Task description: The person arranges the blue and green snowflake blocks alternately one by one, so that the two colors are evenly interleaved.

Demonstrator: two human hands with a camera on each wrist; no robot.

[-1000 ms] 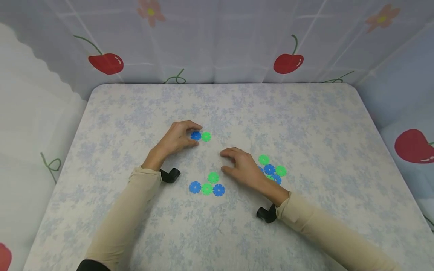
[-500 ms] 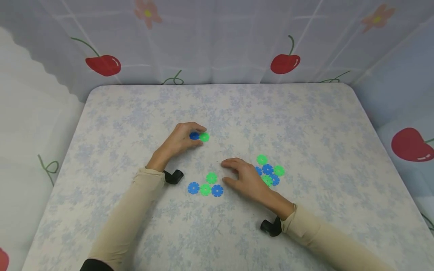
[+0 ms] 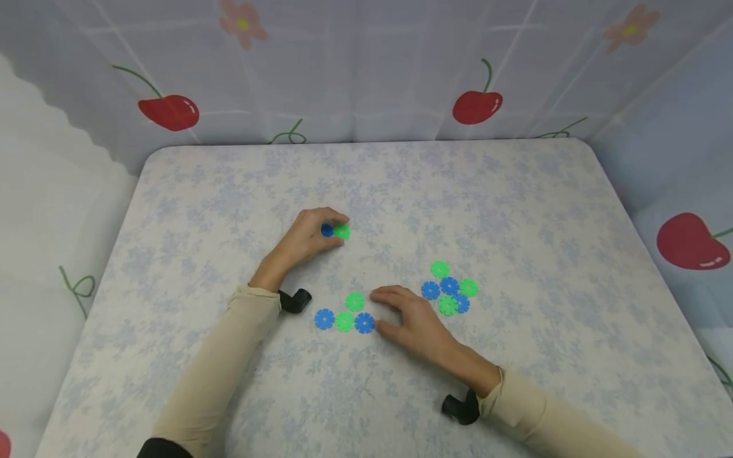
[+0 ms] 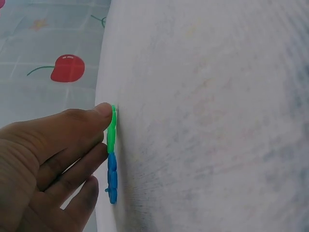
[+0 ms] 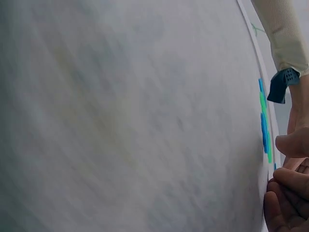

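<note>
In the head view, my left hand (image 3: 300,238) has its thumb and fingertips at the edges of a green disc (image 3: 342,232), with a blue disc (image 3: 327,230) against it, partly under the hand. The left wrist view shows the green disc (image 4: 112,128) and blue disc (image 4: 112,179) edge to edge along the fingers of my left hand (image 4: 53,164). My right hand (image 3: 420,327) is spread, thumb apart from fingers, its thumb tip by a blue disc (image 3: 364,323) and fingertips by a green disc (image 3: 355,301). Another green disc (image 3: 345,321) and blue disc (image 3: 324,319) lie leftward.
Right of my right hand, several green and blue discs (image 3: 449,286) lie in a group, some overlapping. The patterned table (image 3: 487,203) meets a curtain (image 3: 355,76) at the back. Black devices (image 3: 294,301) hang at both wrists.
My left thumb and fingers have moved right and closed around the green disc. My right hand has moved toward the front, beside the nearer discs, uncovering more of the right group.
</note>
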